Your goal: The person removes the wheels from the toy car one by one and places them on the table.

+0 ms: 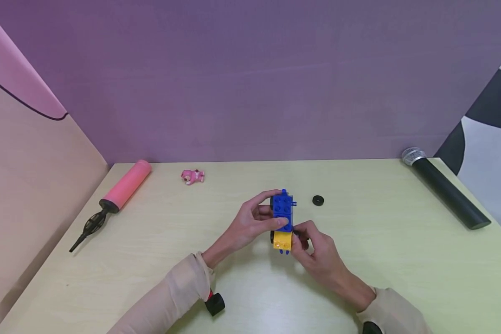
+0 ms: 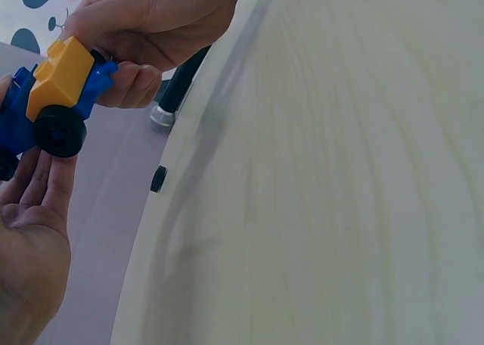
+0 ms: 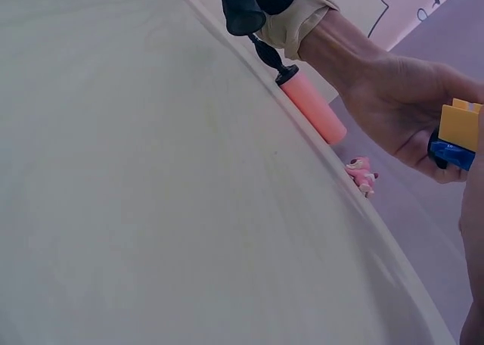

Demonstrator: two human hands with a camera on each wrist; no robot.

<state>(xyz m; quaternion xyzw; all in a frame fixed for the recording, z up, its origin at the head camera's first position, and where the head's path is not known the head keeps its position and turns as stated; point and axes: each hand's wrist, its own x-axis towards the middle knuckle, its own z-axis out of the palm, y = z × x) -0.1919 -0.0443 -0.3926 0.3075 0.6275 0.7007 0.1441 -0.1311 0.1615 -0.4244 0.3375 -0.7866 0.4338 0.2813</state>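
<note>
My left hand (image 1: 247, 223) grips a small toy car (image 1: 282, 204) built from blue and yellow bricks, holding it above the table. The yellow brick (image 1: 282, 240) sits at the end nearer me. On the car's right side a bare blue axle stub (image 1: 294, 203) sticks out at the far end. With thumb and fingers my right hand (image 1: 322, 256) pinches a black wheel (image 2: 98, 57) at the near right corner, mostly hidden by the fingers. Another black wheel (image 2: 60, 131) shows on the left side. A loose black wheel (image 1: 318, 200) lies beyond my right hand.
A pink balloon pump (image 1: 129, 184) with a black nozzle lies at the left, and a pink bear figure (image 1: 193, 176) at the back. A black microphone (image 1: 446, 188) lies at the right. Purple fabric (image 1: 250, 83) rises behind the table (image 1: 150, 260).
</note>
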